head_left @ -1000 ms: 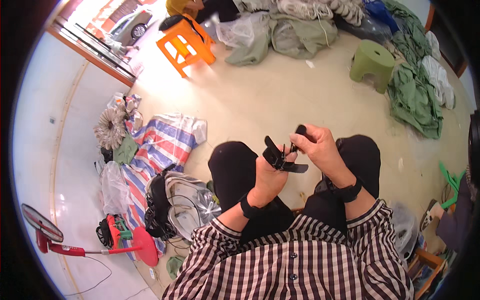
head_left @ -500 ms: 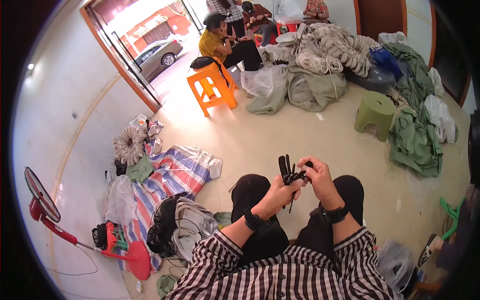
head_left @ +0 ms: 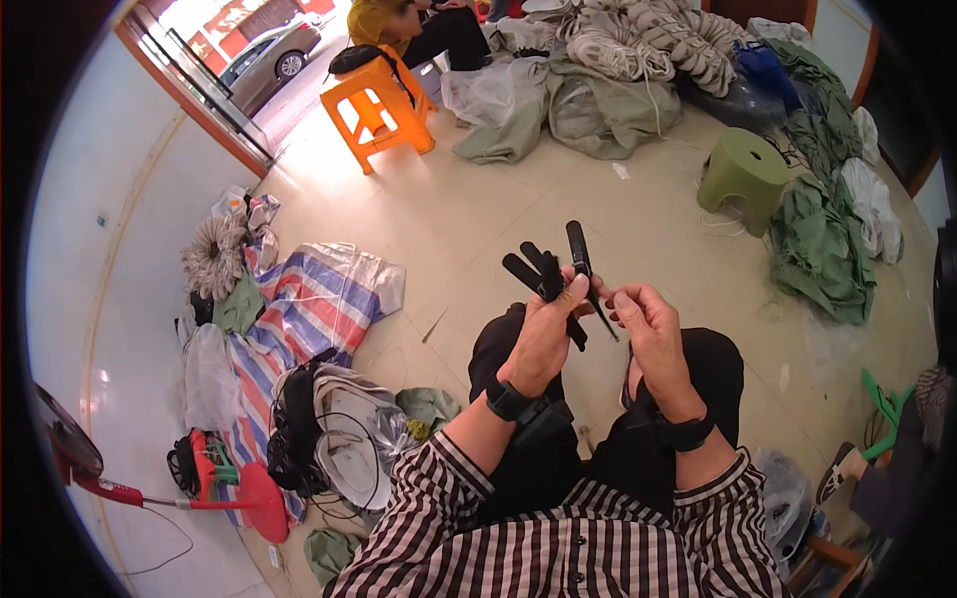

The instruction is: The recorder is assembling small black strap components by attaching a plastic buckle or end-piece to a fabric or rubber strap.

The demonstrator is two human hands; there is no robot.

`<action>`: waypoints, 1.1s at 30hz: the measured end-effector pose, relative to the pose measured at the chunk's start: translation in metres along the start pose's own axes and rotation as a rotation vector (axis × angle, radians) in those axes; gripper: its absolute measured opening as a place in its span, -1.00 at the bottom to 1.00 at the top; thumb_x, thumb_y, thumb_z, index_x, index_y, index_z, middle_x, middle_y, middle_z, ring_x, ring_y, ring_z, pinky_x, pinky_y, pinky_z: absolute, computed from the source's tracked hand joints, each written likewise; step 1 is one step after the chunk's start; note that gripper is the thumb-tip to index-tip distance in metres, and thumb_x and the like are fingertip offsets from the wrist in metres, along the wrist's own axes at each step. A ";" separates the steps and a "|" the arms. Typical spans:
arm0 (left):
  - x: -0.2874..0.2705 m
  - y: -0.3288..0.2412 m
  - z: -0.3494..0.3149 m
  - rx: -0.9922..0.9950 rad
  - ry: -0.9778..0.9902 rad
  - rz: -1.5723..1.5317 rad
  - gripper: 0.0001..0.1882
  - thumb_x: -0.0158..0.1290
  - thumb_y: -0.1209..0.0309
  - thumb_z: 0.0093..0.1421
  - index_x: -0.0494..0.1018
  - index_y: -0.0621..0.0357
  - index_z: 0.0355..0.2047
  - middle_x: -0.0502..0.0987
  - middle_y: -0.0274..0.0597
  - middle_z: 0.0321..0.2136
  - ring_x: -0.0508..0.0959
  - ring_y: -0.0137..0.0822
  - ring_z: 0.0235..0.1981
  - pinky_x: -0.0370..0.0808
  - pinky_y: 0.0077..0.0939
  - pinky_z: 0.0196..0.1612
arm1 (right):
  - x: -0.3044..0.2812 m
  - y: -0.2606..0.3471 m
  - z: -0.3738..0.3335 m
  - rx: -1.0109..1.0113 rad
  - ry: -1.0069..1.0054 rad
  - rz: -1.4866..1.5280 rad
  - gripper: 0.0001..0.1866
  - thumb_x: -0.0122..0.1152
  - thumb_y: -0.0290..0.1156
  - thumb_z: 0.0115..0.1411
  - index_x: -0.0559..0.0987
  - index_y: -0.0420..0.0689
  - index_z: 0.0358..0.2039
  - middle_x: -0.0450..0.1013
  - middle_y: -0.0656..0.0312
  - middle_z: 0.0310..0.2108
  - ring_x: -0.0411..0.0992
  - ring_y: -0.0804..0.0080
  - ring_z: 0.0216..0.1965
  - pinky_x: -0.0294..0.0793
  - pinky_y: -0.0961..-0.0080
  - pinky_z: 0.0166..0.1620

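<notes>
My left hand (head_left: 544, 334) is closed around a bundle of several flat black strips with rounded ends (head_left: 536, 271), which fan out above the fingers. One wider black strip (head_left: 576, 246) stands up beside the thumb, and a thin dark end slants down toward the right. My right hand (head_left: 650, 334) is close by on the right, thumb and fingertips pinched together beside that thin end. Whatever lies between those fingertips is too small to make out. Both hands are above my knees, with a black band on each wrist.
An orange stool (head_left: 377, 108) stands near the doorway, with a seated person behind it. A green stool (head_left: 744, 177) is at right, beside green cloth (head_left: 819, 261). Cord coils (head_left: 618, 45) are heaped at the back. Left are a striped sheet (head_left: 309, 299) and a red fan base (head_left: 264, 501).
Both hands have moved up and forward, and the right fingers have drawn apart from the bundle. The black strips are now fanned wider in the left hand. The view has tilted downward.
</notes>
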State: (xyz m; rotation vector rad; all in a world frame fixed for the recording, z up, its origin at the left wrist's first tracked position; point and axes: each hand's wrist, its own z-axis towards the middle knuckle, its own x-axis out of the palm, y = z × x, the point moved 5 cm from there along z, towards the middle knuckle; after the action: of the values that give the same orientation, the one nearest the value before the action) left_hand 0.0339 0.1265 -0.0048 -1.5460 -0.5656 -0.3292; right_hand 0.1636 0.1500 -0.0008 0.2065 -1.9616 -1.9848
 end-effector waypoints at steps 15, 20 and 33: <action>-0.008 0.000 -0.016 -0.088 0.202 -0.210 -0.63 -0.10 0.28 0.25 0.23 0.18 0.01 0.51 -0.04 -0.22 0.52 -0.38 -0.43 0.41 -0.59 -0.54 | 0.035 -0.007 -0.011 0.015 0.304 0.026 -0.82 -0.08 -0.48 0.23 0.50 -0.27 -0.37 0.38 0.33 -0.58 0.33 0.64 -0.53 0.32 0.67 -0.49; -0.010 0.003 -0.019 -0.108 0.146 -0.122 -0.69 -0.08 0.28 0.24 0.30 0.16 -0.06 0.52 -0.08 -0.22 0.50 -0.45 -0.44 0.37 -0.62 -0.55 | 0.035 -0.013 -0.014 0.035 0.289 -0.026 -0.78 -0.10 -0.41 0.26 0.49 -0.24 -0.40 0.39 0.34 -0.54 0.35 0.63 -0.51 0.35 0.68 -0.49; 0.001 -0.001 -0.022 -0.106 0.162 -0.004 -0.72 -0.08 0.24 0.24 0.36 0.25 -0.28 0.49 0.00 -0.27 0.51 -0.35 -0.40 0.53 -0.57 -0.47 | 0.045 -0.019 -0.019 0.315 0.391 0.249 -0.72 -0.09 -0.28 0.27 0.46 -0.25 -0.29 0.39 0.26 -0.57 0.38 0.54 -0.63 0.38 0.65 -0.60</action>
State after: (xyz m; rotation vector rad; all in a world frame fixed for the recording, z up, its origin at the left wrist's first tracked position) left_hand 0.0374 0.1053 -0.0017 -1.6033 -0.4296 -0.4892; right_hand 0.1253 0.1169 -0.0141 0.3757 -1.9183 -1.3567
